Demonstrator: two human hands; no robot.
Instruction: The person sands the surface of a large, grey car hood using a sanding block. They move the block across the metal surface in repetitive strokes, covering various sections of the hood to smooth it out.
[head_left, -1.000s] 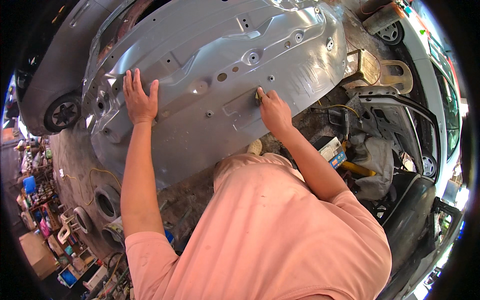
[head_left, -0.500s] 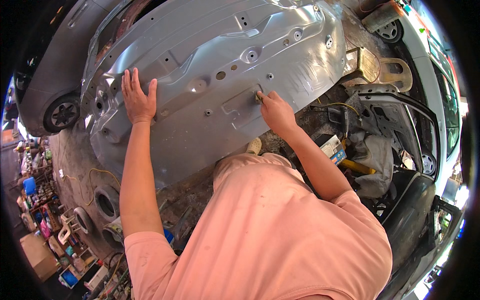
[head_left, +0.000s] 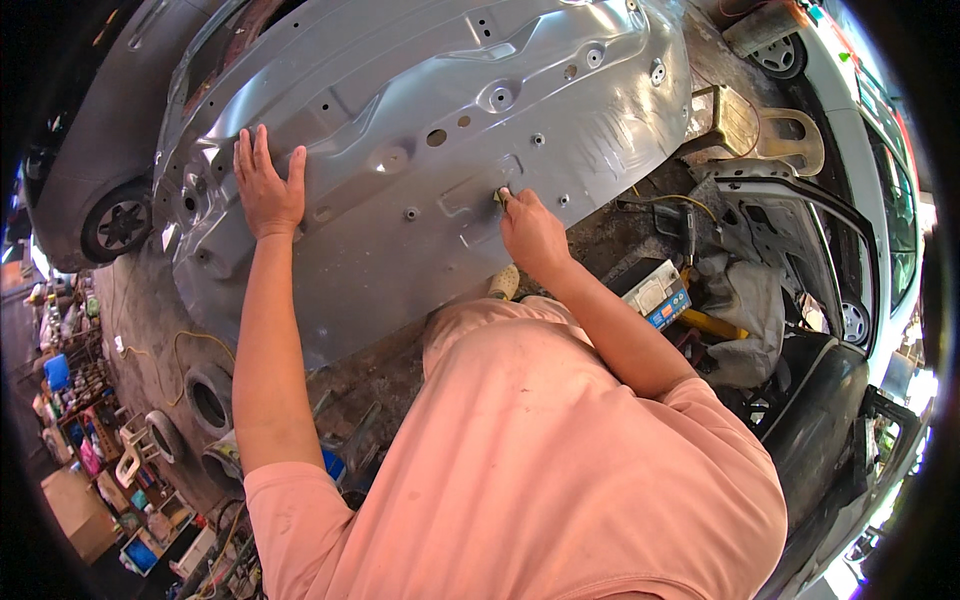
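A large grey sheet-metal car panel (head_left: pixel 350 270) lies tilted in front of me, with pressed ridges, round holes and small studs across its face. My left hand (head_left: pixel 268 195) rests flat on its left part, open, fingers spread and pointing away from me. Right of the panel's middle, my right hand (head_left: pixel 532 235) is closed in a pinch around a small yellowish piece (head_left: pixel 502 195). That piece touches the metal beside a shallow pressed outline. Most of it is hidden by the fingers, so its kind cannot be made out.
Grey car (head_left: pixel 110 130) at far left; white car (head_left: pixel 885 150) at right. A beige plastic chair (head_left: pixel 795 140), a detached door frame (head_left: pixel 790 230), a printed box (head_left: pixel 655 292) and grey cloth (head_left: pixel 745 320) lie right. Tyres (head_left: pixel 207 400), a yellow cable (head_left: pixel 185 335) and cluttered shelves (head_left: pixel 90 430) are left.
My right hand has slid a little toward me and left across the panel, still pinching the small piece. My left hand keeps its place on the metal. The whole view has shifted slightly.
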